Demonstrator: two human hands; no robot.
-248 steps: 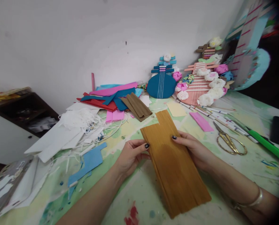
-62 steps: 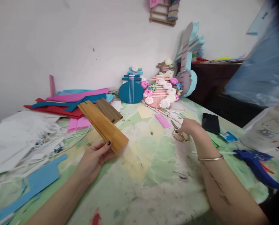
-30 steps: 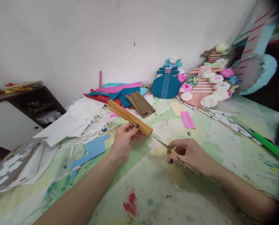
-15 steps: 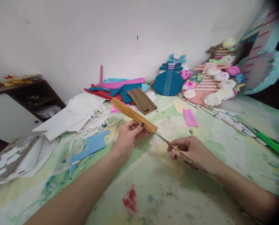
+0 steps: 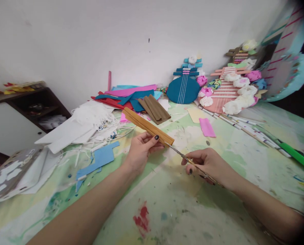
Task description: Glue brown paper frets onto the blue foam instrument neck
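Note:
My left hand (image 5: 143,148) pinches a folded strip of mustard-yellow crepe paper (image 5: 144,123) near its right end, thumb on top. The strip slants up and away to the left, above the table. My right hand (image 5: 205,165) is closed around a pair of scissors (image 5: 177,152), seen nearly edge-on. Their tips meet the near edge of the crepe paper's right end, just beyond my left fingertips. The handles are partly hidden by my right fingers.
Behind the strip lies brown crepe paper (image 5: 154,109) and a pile of coloured sheets (image 5: 131,93). White scraps (image 5: 93,115) and blue paper (image 5: 98,160) lie left. A blue paper guitar (image 5: 183,88) leans on the wall; a pink piece (image 5: 207,127) and a green tool (image 5: 297,158) lie right.
The crepe paper has shifted slightly right in my left hand's grip, so the scissor tips now reach a little farther along its near edge. My right hand has barely moved.

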